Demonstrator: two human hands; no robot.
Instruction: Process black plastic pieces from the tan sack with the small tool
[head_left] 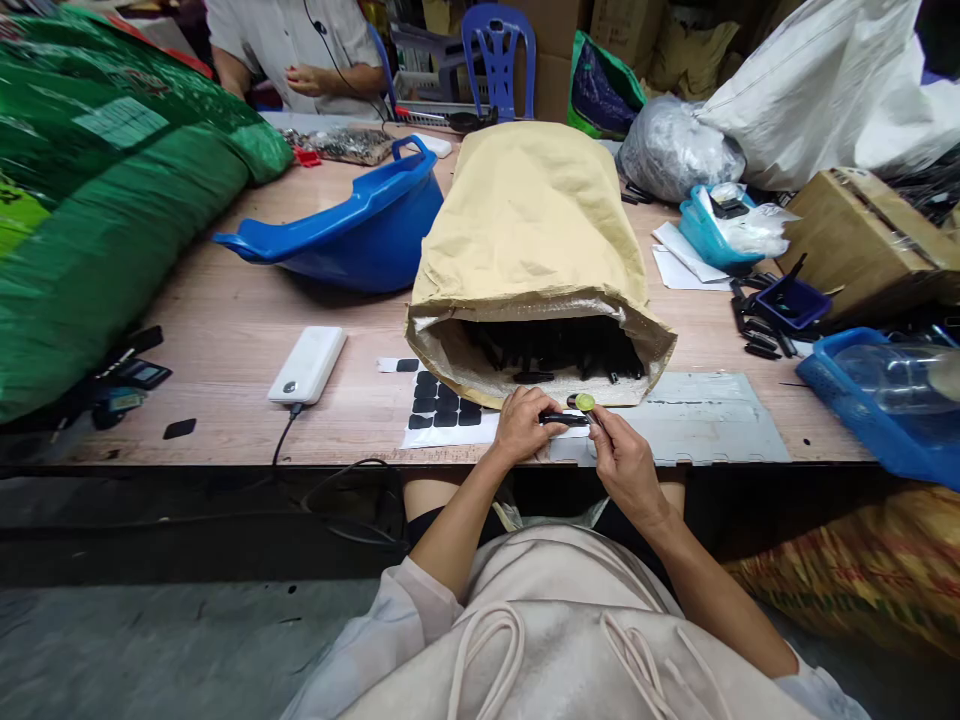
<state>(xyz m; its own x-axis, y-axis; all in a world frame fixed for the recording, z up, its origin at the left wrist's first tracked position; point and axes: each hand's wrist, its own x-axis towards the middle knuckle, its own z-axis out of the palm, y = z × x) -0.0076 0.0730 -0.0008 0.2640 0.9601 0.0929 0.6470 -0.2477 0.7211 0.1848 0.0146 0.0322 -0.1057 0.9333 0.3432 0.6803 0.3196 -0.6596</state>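
At the table's front edge my left hand (519, 428) is closed on a small, slim black piece (561, 418), which points to the right. My right hand (627, 462) pinches a thin tool with a round yellow-green end (585, 402). That tool meets the right end of the black piece; its tip is too small to make out. Just beyond both hands lies a tan sack (536, 220), its mouth facing me, with many black pieces (555, 345) inside. Left of my left hand is a white sheet bearing black rounded-square stickers (445, 404), partly under the sack.
A blue basin (360, 225) stands tilted left of the sack, near a white power bank (309, 366) with a cable. Green bags (112, 250) fill the left side. A blue tray (885, 400) and cardboard box (870, 240) are at right. Another person (300, 60) sits opposite.
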